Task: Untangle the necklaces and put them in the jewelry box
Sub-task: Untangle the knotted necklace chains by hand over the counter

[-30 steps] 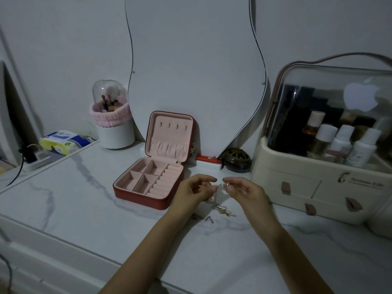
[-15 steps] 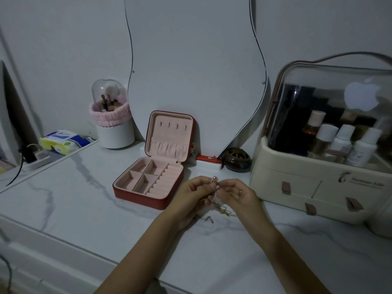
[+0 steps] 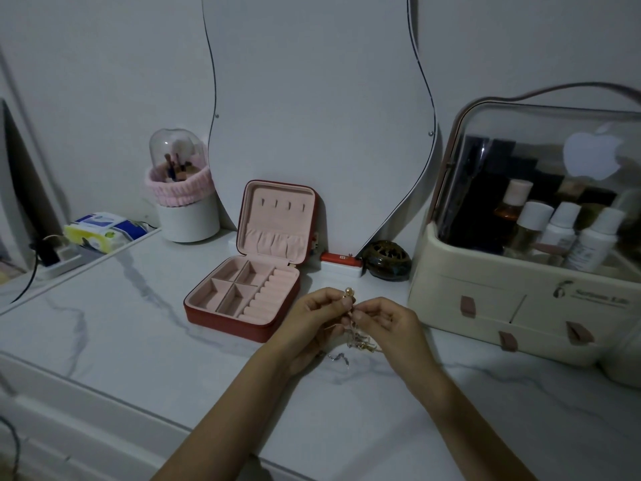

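Step in hand: untangling. Nothing is in the jewelry box [image 3: 242, 296] yet; its pink compartments show bare and the lid stands open against the mirror [image 3: 312, 116].

Left hand [image 3: 310, 315] and right hand [image 3: 385, 319] are raised just above the counter [image 3: 138, 341], close together, almost touching at the fingertips. Fingers of both hands are curled and narrow, pinching the necklaces [image 3: 353, 333] at the top of the knot. A small gold bead or charm stands up above the left fingers. The rest of the tangle hangs below the hands, and a short silvery length lies on the counter beneath them. How many chains are in the knot: cannot tell, too fine and too dim.

Judgement on next move: a small pull apart with both pinches to loosen 1 strand, without tightening the knot. Slow work; thin chain should snag easily.

Room: the jewelry box sits just left of the left hand, near, an easy short carry. The cream cosmetics organizer [image 3: 520, 314] stands close on the right and limits sideways reach there. Counter's front edge is near the forearms; open surface lies front-left. A dropped chain could slide toward that edge.
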